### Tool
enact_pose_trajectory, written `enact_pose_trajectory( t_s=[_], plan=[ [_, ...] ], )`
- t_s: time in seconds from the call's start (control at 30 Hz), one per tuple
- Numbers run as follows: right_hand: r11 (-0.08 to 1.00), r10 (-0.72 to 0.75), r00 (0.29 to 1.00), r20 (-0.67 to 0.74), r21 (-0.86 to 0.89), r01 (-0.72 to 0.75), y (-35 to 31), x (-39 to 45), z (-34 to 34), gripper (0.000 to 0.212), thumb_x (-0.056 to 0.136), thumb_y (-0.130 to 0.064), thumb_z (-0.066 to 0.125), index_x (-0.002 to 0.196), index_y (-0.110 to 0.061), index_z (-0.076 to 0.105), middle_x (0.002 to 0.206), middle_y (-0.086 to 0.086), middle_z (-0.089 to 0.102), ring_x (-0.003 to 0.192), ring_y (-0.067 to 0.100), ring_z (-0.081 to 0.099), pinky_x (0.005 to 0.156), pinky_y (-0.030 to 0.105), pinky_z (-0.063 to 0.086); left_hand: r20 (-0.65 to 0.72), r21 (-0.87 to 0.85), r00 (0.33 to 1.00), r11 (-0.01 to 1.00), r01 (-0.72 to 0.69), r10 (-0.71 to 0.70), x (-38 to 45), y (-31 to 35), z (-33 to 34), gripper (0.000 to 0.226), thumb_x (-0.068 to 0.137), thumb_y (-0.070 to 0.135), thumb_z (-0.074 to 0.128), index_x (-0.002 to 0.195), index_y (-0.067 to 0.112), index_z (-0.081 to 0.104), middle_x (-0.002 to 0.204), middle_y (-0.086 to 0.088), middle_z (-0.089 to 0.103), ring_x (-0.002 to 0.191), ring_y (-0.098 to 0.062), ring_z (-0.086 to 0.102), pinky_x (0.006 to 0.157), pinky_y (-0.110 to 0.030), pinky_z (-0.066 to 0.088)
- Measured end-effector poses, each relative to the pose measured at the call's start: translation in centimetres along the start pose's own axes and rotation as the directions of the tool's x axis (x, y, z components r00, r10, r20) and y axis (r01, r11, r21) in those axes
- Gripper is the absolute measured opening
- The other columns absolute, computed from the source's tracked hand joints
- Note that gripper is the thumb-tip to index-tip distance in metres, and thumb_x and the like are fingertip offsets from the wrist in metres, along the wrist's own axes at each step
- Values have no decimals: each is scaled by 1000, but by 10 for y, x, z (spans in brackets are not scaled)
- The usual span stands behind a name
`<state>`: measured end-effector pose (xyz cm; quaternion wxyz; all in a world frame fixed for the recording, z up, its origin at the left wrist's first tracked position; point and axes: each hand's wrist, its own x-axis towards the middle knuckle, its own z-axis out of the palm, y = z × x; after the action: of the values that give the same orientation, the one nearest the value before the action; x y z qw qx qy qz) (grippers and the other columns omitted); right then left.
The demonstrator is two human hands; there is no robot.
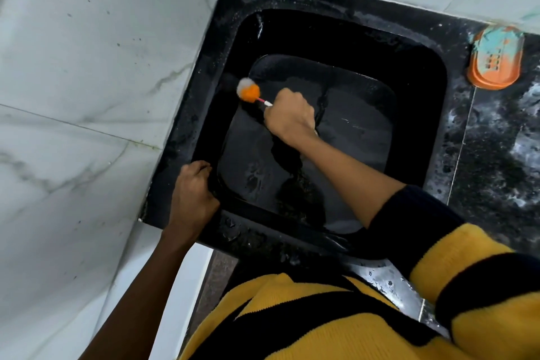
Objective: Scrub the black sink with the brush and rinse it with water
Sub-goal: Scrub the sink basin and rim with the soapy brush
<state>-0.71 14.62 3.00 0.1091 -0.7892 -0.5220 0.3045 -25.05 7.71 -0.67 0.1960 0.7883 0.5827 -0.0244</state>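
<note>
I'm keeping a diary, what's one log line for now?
scrubbing | right hand grips orange-and-white bristle brush | left hand holds black square sink rim

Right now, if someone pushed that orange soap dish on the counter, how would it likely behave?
The orange soap dish looks like thin plastic, so probably light. The black counter glistens wet, so it would likely slide rather than tip, being low and flat. The soap residue inside suggests a slippery grip.

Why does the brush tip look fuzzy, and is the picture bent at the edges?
Head view: the brush head is smeared by motion blur where the right hand grips it; the wide lens bows the wall tiles; the wet black sink shows faint glare streaks.
</note>
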Motion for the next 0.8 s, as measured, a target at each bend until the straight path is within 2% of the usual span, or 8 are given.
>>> enact_pose_trajectory(
  t_s=[0.07, 0.2, 0.27, 0.37, 0.5, 0.6, 0.7, 0.8],
  plan=[
    [994, -85, 996, 29, -64, 87, -9, -3, 0, 13, 87, -26, 57, 90, -14, 54, 97, 11, 61, 90, 33, 60, 69, 34, 39, 7, -5, 1000, 1000, 7, -7, 1, 2, -3, 55, 55, -5, 64, 109, -9, 68, 114, -20, 64, 101, -41, 55, 85, -48, 54],
    [908, -293, 912, 287, -216, 359, -17, -21, 6, 18, 85, -26, 59, 77, -15, 48, 73, 1, 45, 76, 31, 58, 61, 34, 39, 9, -2, 1000, 1000, -13, 13, 2, 6, -6, 43, 62, 16, 56, 97, -4, 70, 106, -18, 65, 91, -41, 56, 77, -47, 54],
    [915, -258, 925, 277, -238, 327, -14, -14, 5, 22, 85, -33, 60, 79, -16, 48, 77, 2, 49, 76, 31, 57, 62, 34, 41, 38, 20, 999, 1000, -13, 12, 3, 7, -5, 37, 64, 18, 60, 94, -2, 69, 104, -16, 64, 91, -40, 56, 74, -48, 53],
    [964, -124, 986, 114, -220, 147, -11, 13, -9, 23, 87, -38, 60, 86, -16, 53, 85, 6, 57, 80, 30, 59, 66, 34, 43, 79, 50, 997, 998, -24, 20, 5, 8, -3, 34, 62, 5, 67, 95, -4, 68, 107, -17, 62, 94, -41, 55, 75, -48, 54],
    [998, 58, 996, -71, -26, -60, -7, 41, -32, 21, 88, -24, 55, 103, -11, 59, 106, 13, 63, 95, 32, 62, 70, 33, 41, 124, 61, 992, 998, -15, 8, 7, 6, -1, 44, 60, 0, 70, 103, -5, 67, 118, -16, 60, 106, -39, 55, 80, -48, 56],
    [986, -76, 997, 21, -147, 78, -19, 30, -30, 21, 85, -23, 56, 102, -11, 58, 106, 13, 61, 95, 33, 61, 72, 36, 43, 148, 64, 989, 998, -4, -5, 10, 4, 2, 44, 61, 1, 67, 105, -5, 67, 122, -13, 58, 109, -36, 54, 80, -45, 56],
    [949, -181, 972, 148, -234, 212, -22, 15, -20, 9, 86, -22, 56, 90, -15, 52, 99, 9, 60, 79, 28, 54, 67, 35, 41, 174, 69, 985, 997, -15, 3, 13, 4, 5, 40, 60, 1, 66, 100, -6, 67, 119, -14, 59, 107, -36, 55, 77, -44, 56],
    [955, -139, 982, 129, -244, 167, -13, 29, -28, 15, 87, -28, 59, 93, -15, 56, 104, 11, 63, 82, 29, 57, 68, 33, 42, 214, 92, 977, 996, -17, -3, 17, 6, 7, 35, 60, 4, 64, 94, -6, 67, 115, -14, 61, 102, -36, 55, 78, -44, 55]
  ],
)
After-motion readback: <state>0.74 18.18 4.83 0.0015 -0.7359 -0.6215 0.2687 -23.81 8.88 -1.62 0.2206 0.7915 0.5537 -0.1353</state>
